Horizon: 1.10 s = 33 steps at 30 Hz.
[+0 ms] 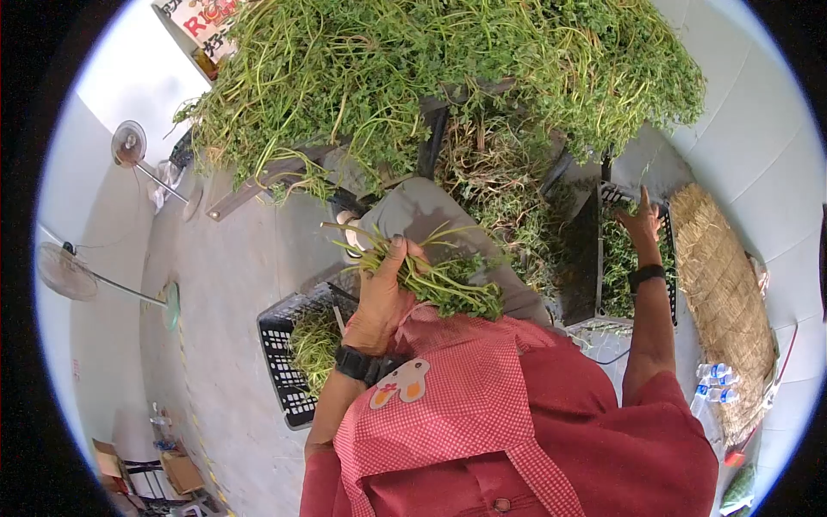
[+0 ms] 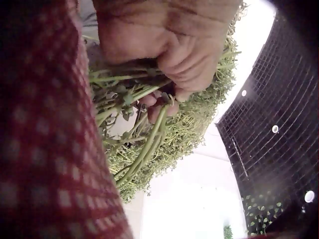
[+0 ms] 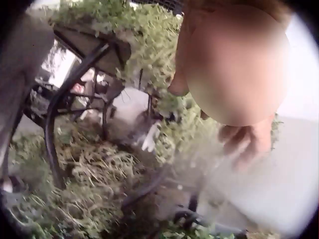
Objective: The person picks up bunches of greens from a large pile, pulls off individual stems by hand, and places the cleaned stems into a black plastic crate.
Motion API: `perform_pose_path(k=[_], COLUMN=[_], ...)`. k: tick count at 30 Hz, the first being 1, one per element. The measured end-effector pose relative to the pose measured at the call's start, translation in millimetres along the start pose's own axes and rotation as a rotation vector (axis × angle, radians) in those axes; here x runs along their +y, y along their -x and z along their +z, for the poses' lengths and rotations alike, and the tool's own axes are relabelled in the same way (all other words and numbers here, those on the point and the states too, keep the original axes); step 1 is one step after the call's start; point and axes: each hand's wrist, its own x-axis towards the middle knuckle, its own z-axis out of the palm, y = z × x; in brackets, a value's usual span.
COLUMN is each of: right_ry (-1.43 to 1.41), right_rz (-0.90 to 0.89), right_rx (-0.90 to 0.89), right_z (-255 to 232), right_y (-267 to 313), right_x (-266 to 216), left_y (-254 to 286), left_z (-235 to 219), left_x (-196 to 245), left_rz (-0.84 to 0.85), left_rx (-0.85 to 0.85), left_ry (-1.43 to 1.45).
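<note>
My left hand [image 1: 379, 297] grips a small bunch of leafy green stems [image 1: 457, 289] in front of the apron, thumb on top and the leafy ends pointing right. Seen from the left wrist, several stems [image 2: 155, 137] come out below the curled fingers. On the right, my right hand [image 1: 642, 226] reaches over a black plastic crate [image 1: 588, 237] with its fingers spread and nothing held in them. Cut greens [image 1: 618, 271] lie inside that crate, under the hand. The right wrist view shows the same hand [image 3: 249, 142] with fingers pointing down, partly blurred.
A large heap of greens [image 1: 448, 52] covers the table ahead, stems hanging over its edge. More stems [image 1: 491, 189] lie on the floor beneath. Another black crate [image 1: 277, 358] with greens stands at left. Fans [image 1: 129, 145], a straw roll [image 1: 719, 302] and water bottles [image 1: 715, 383] stand around.
</note>
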Motion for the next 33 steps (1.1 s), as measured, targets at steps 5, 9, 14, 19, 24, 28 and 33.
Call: perform_pose_path(k=[5, 9, 14, 19, 24, 28, 33], right_ry=[-1.737, -0.966, -1.248, -1.332, -0.703, -0.690, -0.677], right_rz=[-0.380, -0.784, -0.807, -0.364, -0.867, -0.746, -0.624], right_rx=[-0.939, -0.941, -0.896, -1.203, -0.233, -0.011, 0.273], right_z=[8, -78, -62, -78, -60, -63, -41], right_y=[24, 113, 136, 135, 145, 138, 121], right_x=[-66, -163, -162, -151, -167, -167, -151], left_y=[-5, 1, 0, 0, -1, -6, -4], left_z=[1, 0, 2, 6, 11, 16, 19], left_x=[-5, 1, -2, 0, -4, -8, -1], left_rz=[0.010, 0.004, 0.009, -0.017, -0.049, 0.055, 0.055], left_rx=[0.007, -0.022, -0.043, -0.053, -0.140, -0.208, -0.227], left_ry=[0.025, -0.004, -0.020, -0.018, -0.151, -0.318, -0.243])
